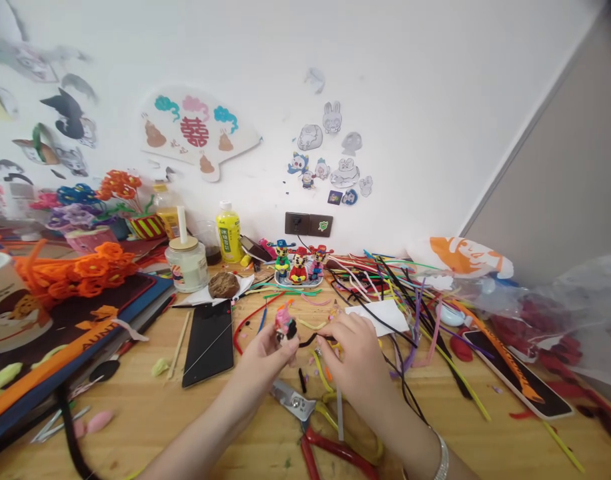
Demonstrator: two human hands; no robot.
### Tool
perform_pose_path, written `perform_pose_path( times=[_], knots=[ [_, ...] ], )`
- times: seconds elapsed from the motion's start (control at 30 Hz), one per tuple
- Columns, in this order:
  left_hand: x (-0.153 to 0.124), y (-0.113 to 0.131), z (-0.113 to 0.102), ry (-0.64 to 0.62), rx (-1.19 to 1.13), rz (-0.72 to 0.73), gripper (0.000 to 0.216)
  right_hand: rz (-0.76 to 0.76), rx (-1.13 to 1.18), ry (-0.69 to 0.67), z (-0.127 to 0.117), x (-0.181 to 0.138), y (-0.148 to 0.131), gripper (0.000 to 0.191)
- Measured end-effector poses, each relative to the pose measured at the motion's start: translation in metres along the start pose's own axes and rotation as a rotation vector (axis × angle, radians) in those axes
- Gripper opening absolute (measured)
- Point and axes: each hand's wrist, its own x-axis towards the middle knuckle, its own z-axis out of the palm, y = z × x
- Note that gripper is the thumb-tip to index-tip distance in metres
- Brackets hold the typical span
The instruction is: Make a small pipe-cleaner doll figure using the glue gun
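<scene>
My left hand (274, 353) is closed around a small pink and black figurine (284, 325), upright over the middle of the table. A black pipe cleaner (308, 341) runs from beside the figurine to my right hand (353, 353), whose thumb and forefinger pinch it. Below both hands lie red-handled pliers (305, 413), partly hidden under my right forearm. Behind the hands stand several colourful figurines (299, 265) in hats on a small white tray (305, 283).
A black phone (209, 343) lies left of my hands. Many pipe cleaners (425, 320) spread at right, near another phone (518, 373). A glass jar (186, 265), a yellow bottle (229, 232) and orange pipe-cleaner flowers (85, 270) stand or lie at left. A brown lump (224, 285) rests on paper.
</scene>
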Motion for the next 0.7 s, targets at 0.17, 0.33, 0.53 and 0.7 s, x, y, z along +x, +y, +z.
perform_pose_path(
  times=[0.17, 0.33, 0.53, 0.7],
  knots=[
    [0.0, -0.003, -0.003, -0.014, -0.088, -0.01, 0.041, 0.045, -0.027, 0.032, -0.002, 0.002, 0.0, 0.009],
    [-0.003, -0.005, -0.002, -0.036, -0.085, -0.043, 0.049, 0.046, -0.078, 0.037, 0.004, 0.002, 0.006, 0.011],
    [-0.001, -0.007, -0.001, 0.071, 0.038, 0.005, 0.046, 0.034, -0.089, 0.001, 0.017, -0.002, 0.008, 0.011],
    [0.006, -0.013, -0.006, 0.117, 0.127, 0.052, 0.047, 0.022, -0.048, -0.03, 0.021, -0.004, 0.006, 0.01]
  ],
)
